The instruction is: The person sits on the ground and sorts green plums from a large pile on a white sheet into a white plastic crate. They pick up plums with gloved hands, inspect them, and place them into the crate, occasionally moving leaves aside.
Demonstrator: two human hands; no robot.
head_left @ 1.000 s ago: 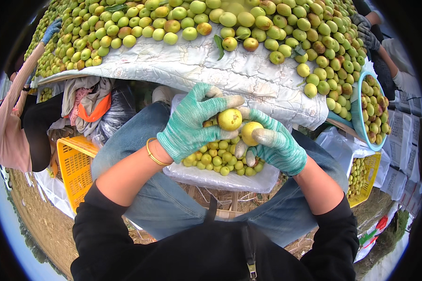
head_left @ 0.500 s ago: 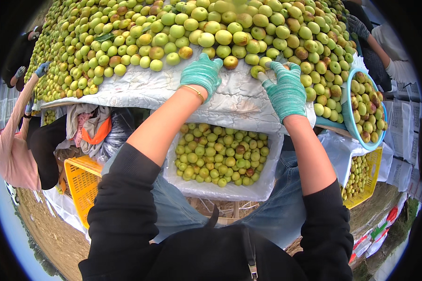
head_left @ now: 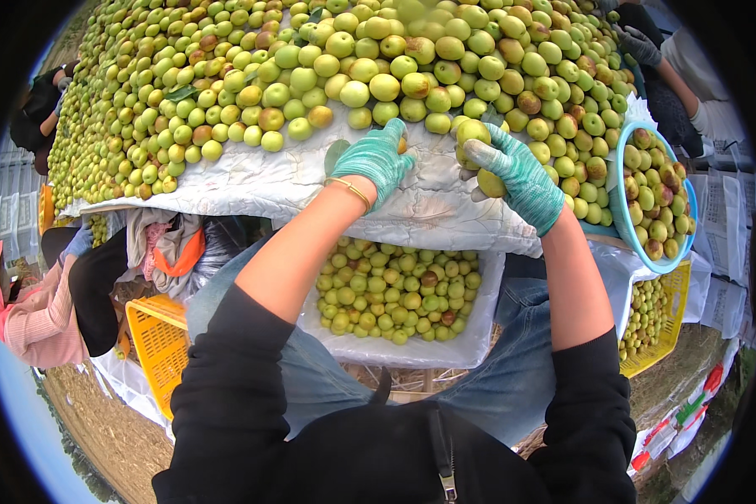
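Observation:
My left hand [head_left: 374, 164], in a green knit glove, is closed at the pale quilted sheet [head_left: 445, 210], just below the front of the fruit pile [head_left: 353, 46]. A yellow-green fruit [head_left: 401, 143] shows at its fingertips, mostly hidden. My right hand [head_left: 521, 181], gloved alike with pale grey fingertips, grips green fruits [head_left: 472, 133], two of them visible, over the sheet. Below both hands, between my knees, sits a box lined with clear plastic [head_left: 328, 334], holding many similar fruits.
A blue tub of fruit [head_left: 622, 202] stands at the right, above a yellow lined crate [head_left: 664, 336]. An orange-yellow crate [head_left: 151, 344] is at the lower left, below bundled cloth [head_left: 164, 244]. Other people [head_left: 50, 315] sit at left; another's gloved hand [head_left: 638, 46] is at upper right.
Both hands went from above the lined box to the pile's edge, then drew slightly back. My right hand now lifts fruits from there. The co-worker at left has lowered an arm.

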